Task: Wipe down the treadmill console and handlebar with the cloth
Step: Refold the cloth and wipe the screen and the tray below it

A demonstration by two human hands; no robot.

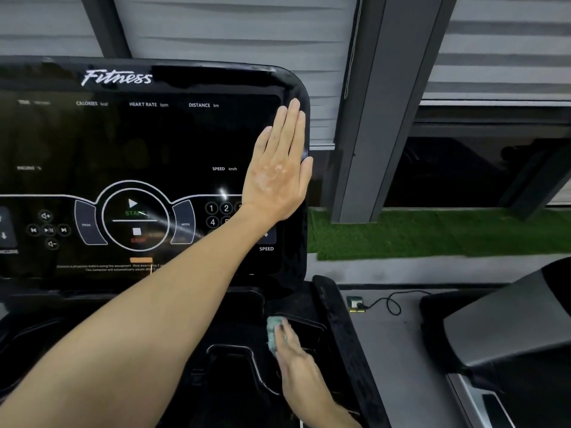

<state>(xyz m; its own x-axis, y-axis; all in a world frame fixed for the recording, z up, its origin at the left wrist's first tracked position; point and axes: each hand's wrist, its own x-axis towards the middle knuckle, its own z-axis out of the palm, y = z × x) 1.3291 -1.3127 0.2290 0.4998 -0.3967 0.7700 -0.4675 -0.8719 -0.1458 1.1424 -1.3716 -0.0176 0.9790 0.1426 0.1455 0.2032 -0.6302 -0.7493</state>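
Note:
The black treadmill console (139, 143) fills the left of the view, its screen dark with white labels and buttons. My left hand (279, 168) lies flat against the console's right edge, fingers straight and pointing up, thumb round the side. Below it, my right hand (292, 356) holds a small bunched grey-green cloth (272, 330) down in the black tray (309, 329) under the console. The padded black handlebar (336, 329) runs down just right of that hand.
A grey pillar (364, 134) and window blinds stand behind the console. Green artificial turf (432, 233) lies beyond a grey floor with a socket and black cable (383, 304). Another machine (509, 329) sits at the right.

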